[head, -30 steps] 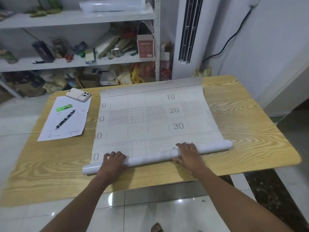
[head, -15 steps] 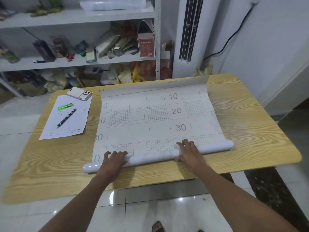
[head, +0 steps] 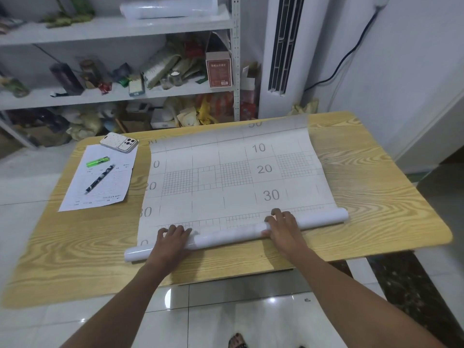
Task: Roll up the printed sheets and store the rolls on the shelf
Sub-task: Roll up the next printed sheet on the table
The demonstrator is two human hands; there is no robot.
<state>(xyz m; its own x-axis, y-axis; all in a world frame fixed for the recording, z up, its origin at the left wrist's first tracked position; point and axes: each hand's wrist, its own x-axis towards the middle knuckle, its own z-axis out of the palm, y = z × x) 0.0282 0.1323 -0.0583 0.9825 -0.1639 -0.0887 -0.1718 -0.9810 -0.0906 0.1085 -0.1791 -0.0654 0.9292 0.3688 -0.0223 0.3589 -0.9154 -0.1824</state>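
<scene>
A large printed sheet (head: 226, 177) with grids and numbers lies flat on the wooden table (head: 376, 197). Its near edge is wound into a white roll (head: 226, 238) that runs slantwise across the table. My left hand (head: 170, 241) presses on the roll near its left end, fingers curled over the top. My right hand (head: 282, 228) presses on the roll right of its middle, fingers spread onto the flat sheet. A finished white roll (head: 168, 7) lies on the top board of the white shelf (head: 234, 59) behind the table.
At the table's far left lie a small paper form (head: 82, 194), a green lighter (head: 98, 162), a dark pen (head: 99, 178) and a phone (head: 119, 142). The shelf's lower boards are crowded with boxes and bags. A tall white air conditioner (head: 283, 46) stands right of the shelf.
Both hands have pushed the roll away from me, up the sheet. The roll has grown thicker and now covers the row marked 40.
</scene>
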